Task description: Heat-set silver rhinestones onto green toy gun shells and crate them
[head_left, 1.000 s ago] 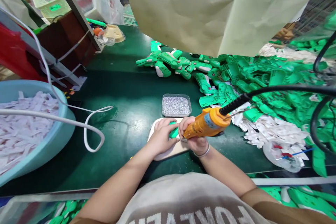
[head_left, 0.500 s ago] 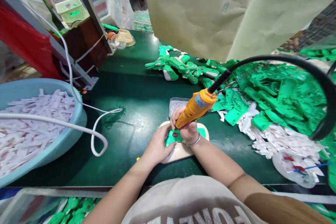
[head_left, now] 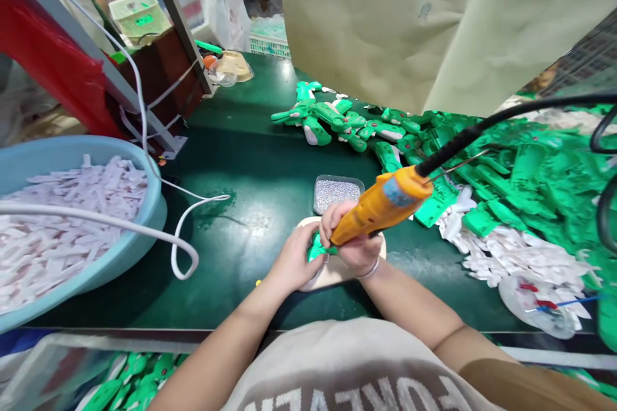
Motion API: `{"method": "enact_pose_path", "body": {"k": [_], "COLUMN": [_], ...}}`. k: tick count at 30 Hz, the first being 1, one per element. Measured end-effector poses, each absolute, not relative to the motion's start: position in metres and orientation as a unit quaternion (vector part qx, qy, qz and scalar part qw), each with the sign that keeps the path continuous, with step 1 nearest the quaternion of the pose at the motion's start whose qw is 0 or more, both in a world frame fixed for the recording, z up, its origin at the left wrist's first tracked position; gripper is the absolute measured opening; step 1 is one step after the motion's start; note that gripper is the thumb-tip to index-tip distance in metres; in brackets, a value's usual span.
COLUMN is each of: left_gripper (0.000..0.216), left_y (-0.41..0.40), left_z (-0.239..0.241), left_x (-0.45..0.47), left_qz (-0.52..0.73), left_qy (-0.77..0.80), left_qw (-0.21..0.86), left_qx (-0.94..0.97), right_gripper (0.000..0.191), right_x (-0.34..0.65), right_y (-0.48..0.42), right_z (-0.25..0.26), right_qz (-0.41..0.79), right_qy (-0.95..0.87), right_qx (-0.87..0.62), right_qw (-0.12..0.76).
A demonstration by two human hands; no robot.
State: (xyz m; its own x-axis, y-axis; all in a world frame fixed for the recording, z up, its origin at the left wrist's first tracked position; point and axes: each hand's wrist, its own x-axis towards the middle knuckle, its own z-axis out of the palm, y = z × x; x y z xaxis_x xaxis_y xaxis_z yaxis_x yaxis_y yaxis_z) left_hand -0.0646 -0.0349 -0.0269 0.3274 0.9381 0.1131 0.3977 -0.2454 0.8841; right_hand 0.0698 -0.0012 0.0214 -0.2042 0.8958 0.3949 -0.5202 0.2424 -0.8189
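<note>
My right hand (head_left: 348,239) is wrapped round an orange electric screwdriver (head_left: 383,205) with a black cable running off to the right. Its tip points down at a green plastic toy part (head_left: 317,248) lying on a pale oval board (head_left: 337,270). My left hand (head_left: 293,261) presses on the left side of that green part, fingers curled over it. A small clear tray of silver screws (head_left: 336,192) sits just behind the board.
A heap of green and white toy parts (head_left: 506,173) covers the right of the dark green table (head_left: 241,173). A blue tub of white plastic pieces (head_left: 72,218) stands at the left, with a white cable (head_left: 183,250) looping beside it. A clear lid (head_left: 540,302) lies at the right front.
The screwdriver's body has tipped lower and further right while the hands stay on the green part. The camera view has shifted slightly.
</note>
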Motion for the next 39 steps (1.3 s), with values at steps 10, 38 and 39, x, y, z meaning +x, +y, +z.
{"method": "enact_pose_path", "body": {"k": [10, 38, 39], "left_gripper": [0.078, 0.075, 0.078], "left_y": [-0.043, -0.036, -0.033], "left_z": [-0.001, 0.001, 0.002], "left_x": [-0.089, -0.095, -0.09], "left_qz": [0.259, 0.218, 0.201], "left_qy": [0.437, 0.468, 0.489], "left_qw": [0.425, 0.407, 0.382], "left_qx": [0.75, 0.753, 0.758], "right_gripper": [0.057, 0.062, 0.064], "right_x": [0.062, 0.041, 0.049], "right_y": [-0.009, -0.034, -0.03], "right_z": [0.009, 0.011, 0.016], "right_qz": [0.575, 0.567, 0.542], "right_qy": [-0.508, -0.479, -0.472], "right_qx": [-0.173, -0.206, -0.23], "right_qw": [0.618, 0.637, 0.656]}}
